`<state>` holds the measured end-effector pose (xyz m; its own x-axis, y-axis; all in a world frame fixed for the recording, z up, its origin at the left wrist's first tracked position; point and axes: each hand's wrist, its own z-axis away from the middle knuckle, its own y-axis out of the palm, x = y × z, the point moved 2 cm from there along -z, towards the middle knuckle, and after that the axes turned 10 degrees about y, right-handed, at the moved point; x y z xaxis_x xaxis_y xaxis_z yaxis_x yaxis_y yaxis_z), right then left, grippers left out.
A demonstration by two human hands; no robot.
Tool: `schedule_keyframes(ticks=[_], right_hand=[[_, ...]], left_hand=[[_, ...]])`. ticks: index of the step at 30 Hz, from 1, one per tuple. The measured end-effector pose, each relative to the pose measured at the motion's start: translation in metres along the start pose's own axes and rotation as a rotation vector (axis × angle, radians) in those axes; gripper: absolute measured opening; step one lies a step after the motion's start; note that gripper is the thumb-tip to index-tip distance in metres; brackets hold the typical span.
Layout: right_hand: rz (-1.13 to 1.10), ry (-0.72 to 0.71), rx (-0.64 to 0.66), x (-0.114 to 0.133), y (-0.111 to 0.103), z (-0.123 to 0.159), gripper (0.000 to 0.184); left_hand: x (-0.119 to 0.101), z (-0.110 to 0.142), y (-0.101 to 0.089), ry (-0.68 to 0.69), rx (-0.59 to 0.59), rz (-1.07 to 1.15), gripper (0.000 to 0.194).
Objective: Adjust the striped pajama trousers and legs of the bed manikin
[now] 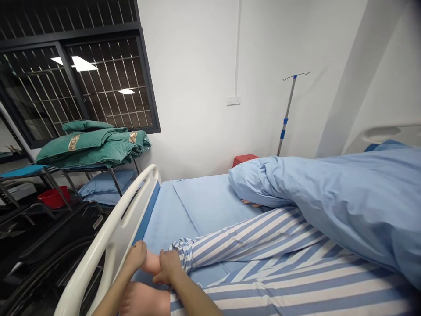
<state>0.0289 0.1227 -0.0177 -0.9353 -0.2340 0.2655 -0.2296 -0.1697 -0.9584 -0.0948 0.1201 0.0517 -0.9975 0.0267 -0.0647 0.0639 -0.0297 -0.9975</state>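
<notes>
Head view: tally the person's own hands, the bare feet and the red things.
Hands: 2 (left hand, right hand)
Bare feet: 2 (upper foot, lower foot)
Red things: 2 (plastic stool, basin)
Total: 6

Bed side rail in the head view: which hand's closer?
Left. The left hand sits just inside the white bed side rail, at the bare ankle; the right hand is on the ankle's far side, further from the rail.
</notes>
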Motion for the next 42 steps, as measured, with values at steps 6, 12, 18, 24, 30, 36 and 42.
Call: schedule_keyframes(ticks=[6, 12, 18, 24, 30, 36, 42], right_hand=[[-0.019, 0.004, -0.012, 0.000, -0.004, 0.005, 0.072], [-0.024, 0.032, -0.062, 0.002, 0.003, 0.003, 0.073], [-0.057, 0.032, -0.054, 0.002, 0.008, 0.001, 0.069], [-0.065, 0.045, -0.058, 0.001, 0.008, -0.001, 0.071], [-0.069, 0.038, -0.067, 0.002, 0.006, 0.001, 0.067], [-0.034, 0.035, -0.078, 0.001, 0.005, 0.001, 0.069], [-0.007, 0.013, -0.048, 0.000, 0.001, 0.004, 0.067]], left_hand=[[0.000, 0.021, -0.009, -0.034, 0.141, 0.116, 0.047], [-0.017, 0.013, -0.023, 0.033, 0.079, -0.288, 0.035], [-0.037, -0.006, -0.013, 0.053, 0.060, -0.313, 0.044], [-0.040, -0.021, -0.008, 0.074, 0.104, -0.287, 0.044], [-0.029, -0.023, -0.002, 0.034, 0.044, -0.183, 0.041], [-0.004, -0.027, -0.001, -0.098, 0.051, 0.038, 0.032], [0.005, -0.013, 0.004, -0.073, 0.070, 0.291, 0.033]])
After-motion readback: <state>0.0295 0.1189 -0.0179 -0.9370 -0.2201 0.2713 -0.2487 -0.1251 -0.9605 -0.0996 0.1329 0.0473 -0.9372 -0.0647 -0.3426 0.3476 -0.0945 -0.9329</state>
